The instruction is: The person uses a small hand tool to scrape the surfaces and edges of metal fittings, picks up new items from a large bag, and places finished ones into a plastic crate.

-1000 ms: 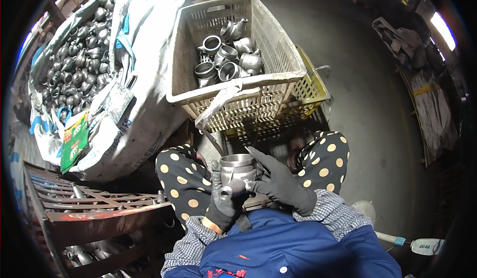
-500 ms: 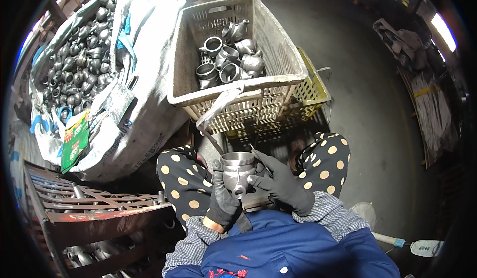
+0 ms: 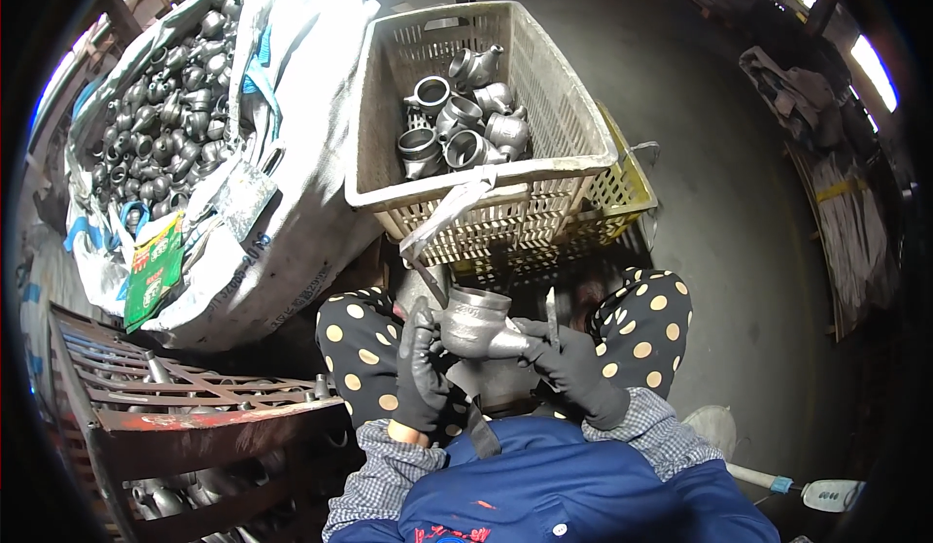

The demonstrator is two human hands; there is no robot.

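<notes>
1. A grey metal pipe fitting (image 3: 474, 329) is in front of the person, between the two gloved hands and above the gap between the knees. Its wide mouth faces up, slightly tilted, and its narrow neck points to the right.
2. The right hand (image 3: 578, 373) has its grip closed around the narrow neck. A thin, pointed tool (image 3: 552, 316) stands up from the same hand, beside the fitting.
3. The left hand (image 3: 420, 373) is at the fitting's left side, grip apart, fingers stretched upward. I cannot tell whether its thumb touches the metal.
4. Beyond the hands is a pale plastic crate (image 3: 569, 166), with similar fittings (image 3: 509, 133) clustered inside it. A white strip (image 3: 449, 218) hangs from its near rim.
5. A yellow crate (image 3: 632, 190) shows under and behind its right side, on the grey floor (image 3: 724, 203).
6. To the left stands a big white sack (image 3: 316, 169) full of small metal parts (image 3: 180, 120), with a green packet (image 3: 154, 276) at its near edge.
7. Nearer, at lower left, a rusty metal rack (image 3: 219, 436) holds more parts.
</notes>
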